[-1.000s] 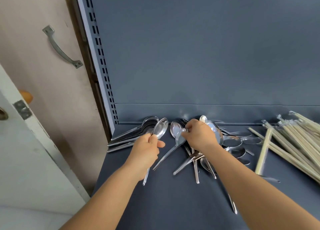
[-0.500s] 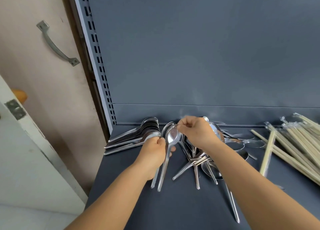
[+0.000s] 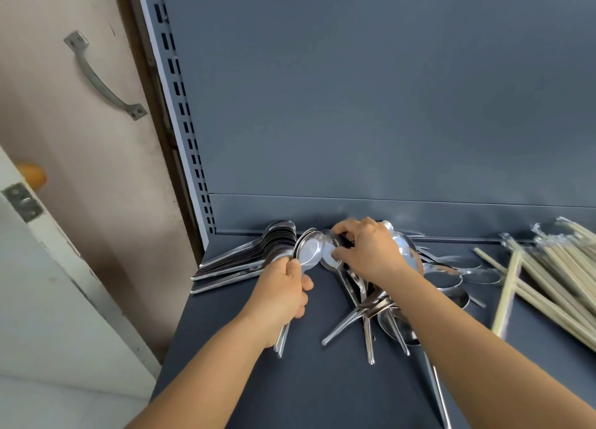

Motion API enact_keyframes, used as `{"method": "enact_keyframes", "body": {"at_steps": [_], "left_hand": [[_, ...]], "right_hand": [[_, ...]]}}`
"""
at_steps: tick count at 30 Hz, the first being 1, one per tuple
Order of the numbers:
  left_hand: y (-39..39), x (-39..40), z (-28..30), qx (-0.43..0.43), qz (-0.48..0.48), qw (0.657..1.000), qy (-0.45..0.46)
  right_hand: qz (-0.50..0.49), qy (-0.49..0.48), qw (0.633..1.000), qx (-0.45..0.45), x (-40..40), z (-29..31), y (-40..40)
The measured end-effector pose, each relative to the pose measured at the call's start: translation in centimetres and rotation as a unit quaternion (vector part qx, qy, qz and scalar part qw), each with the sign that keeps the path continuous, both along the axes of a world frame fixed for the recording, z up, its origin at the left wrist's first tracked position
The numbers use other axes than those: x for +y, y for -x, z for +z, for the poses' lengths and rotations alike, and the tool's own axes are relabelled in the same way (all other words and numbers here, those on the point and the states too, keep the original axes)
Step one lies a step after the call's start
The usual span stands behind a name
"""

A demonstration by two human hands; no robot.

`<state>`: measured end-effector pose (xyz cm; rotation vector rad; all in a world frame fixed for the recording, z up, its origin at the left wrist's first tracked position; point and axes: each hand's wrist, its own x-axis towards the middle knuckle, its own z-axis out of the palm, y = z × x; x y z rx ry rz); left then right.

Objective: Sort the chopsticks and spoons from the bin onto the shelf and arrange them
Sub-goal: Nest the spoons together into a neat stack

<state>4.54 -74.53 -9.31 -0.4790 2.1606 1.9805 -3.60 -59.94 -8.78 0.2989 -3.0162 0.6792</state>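
Gripping a small bunch of spoons [image 3: 308, 251] in a closed fist, the left hand [image 3: 282, 294] holds them by the handles, so that the bowls stand up above the thumb and the handle ends stick out below the wrist over the dark shelf [image 3: 245, 380]. The right hand [image 3: 371, 251] reaches in beside it with fingers curled, the thumb and fingertips pinching the bowl of another spoon [image 3: 330, 254] that sits just against the held bunch; how firmly it is held cannot be told, as the fingers are blurred. Under the right forearm lies a loose heap of spoons [image 3: 371, 312], handles fanning toward the near edge and bowls spread toward the right. At the back left of the shelf a nested stack of spoons [image 3: 245, 257] lies on its side, near the left hand. Chopsticks [image 3: 548, 277] in clear wrappers are piled at the right end, apart from both hands.
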Motion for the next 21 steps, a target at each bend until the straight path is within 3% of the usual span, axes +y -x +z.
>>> {"method": "enact_keyframes", "body": {"at_steps": [16, 21], "left_hand": [[-0.8, -0.7, 0.7, 0.029, 0.036, 0.998, -0.032], [-1.5, -1.3, 0.7, 0.029, 0.051, 0.998, -0.034]], "right_hand": [[0.032, -0.102, 0.994, 0.015, -1.7, -0.1, -0.1], [0.016, -0.044, 0.998, 0.035, -1.8, -0.3, -0.1]]}}
